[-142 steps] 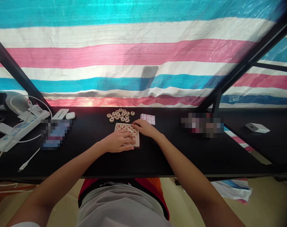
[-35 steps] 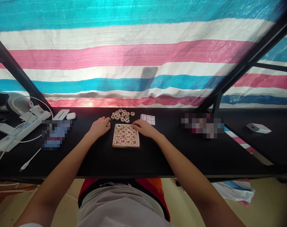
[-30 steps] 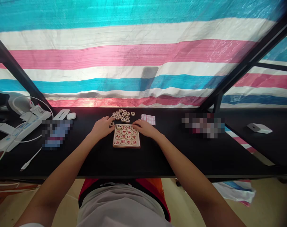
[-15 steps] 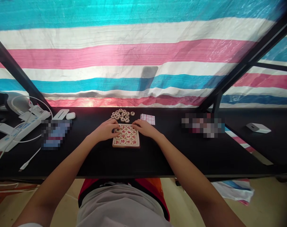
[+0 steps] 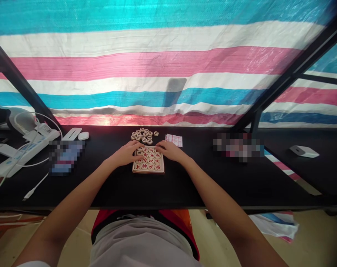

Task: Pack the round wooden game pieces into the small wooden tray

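A shallow box of Chinese chess pieces lies on the black table in front of me. Round pale pieces with red characters fill it in rows. My left hand reaches over the box's left side, thumb and fingers apart, the tips on or just above the pieces at the far left. At the far right corner rests my right hand, its fingers spread along the rim and the thumb over a piece. Both hands hide parts of the box's edges. Beyond it sits a loose group of dark-lettered pieces.
Folded paper with red lines lies behind my right hand. At the left are a power strip, cables, a white earbud case and a blurred-out item. Another blurred item and a white charger are at the right.
My left thumb and fingers have spread apart over the left-hand pieces, where they were closer together. My right hand stays at the box's far right corner.
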`<act>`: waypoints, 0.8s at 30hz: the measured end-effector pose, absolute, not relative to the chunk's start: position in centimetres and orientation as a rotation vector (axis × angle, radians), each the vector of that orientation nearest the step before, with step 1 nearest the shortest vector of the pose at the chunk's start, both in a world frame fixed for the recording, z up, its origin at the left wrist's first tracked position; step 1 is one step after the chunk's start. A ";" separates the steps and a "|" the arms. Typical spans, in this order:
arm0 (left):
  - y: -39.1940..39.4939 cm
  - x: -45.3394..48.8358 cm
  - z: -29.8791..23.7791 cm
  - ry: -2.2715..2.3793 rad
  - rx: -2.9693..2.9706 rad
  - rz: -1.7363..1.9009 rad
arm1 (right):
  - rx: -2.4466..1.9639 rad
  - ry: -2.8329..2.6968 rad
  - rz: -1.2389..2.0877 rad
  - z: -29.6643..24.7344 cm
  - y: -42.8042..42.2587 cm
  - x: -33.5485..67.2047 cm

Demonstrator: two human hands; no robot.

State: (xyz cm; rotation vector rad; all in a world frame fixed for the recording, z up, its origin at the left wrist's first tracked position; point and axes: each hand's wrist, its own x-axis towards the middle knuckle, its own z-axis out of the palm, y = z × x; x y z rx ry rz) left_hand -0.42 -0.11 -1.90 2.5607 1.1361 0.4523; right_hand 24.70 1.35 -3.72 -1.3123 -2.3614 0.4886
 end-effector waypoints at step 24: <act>3.7 -2.8 -4.1 1.620 2.749 0.342 | -1.316 -2.357 0.495 -3.6 1.3 24.8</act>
